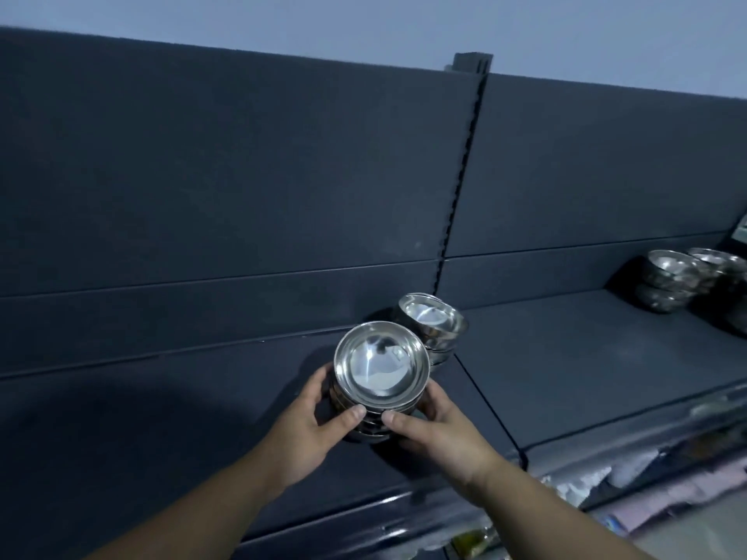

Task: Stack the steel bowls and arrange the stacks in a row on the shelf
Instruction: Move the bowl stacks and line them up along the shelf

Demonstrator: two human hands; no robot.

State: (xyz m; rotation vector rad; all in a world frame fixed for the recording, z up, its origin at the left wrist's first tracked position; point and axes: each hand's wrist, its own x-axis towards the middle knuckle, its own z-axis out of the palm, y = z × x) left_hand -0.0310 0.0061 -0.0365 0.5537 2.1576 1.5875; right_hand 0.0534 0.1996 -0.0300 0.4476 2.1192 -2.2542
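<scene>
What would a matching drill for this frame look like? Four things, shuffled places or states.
Things
1 near bowl stack
2 middle bowl stack
3 far bowl stacks
4 slotted upright

Places or states
A right end of the shelf
B between the back panels
C gripped by left hand and right hand
D standing free, just behind the gripped stack

Pairs: 1-C, 2-D, 3-A, 4-B
</scene>
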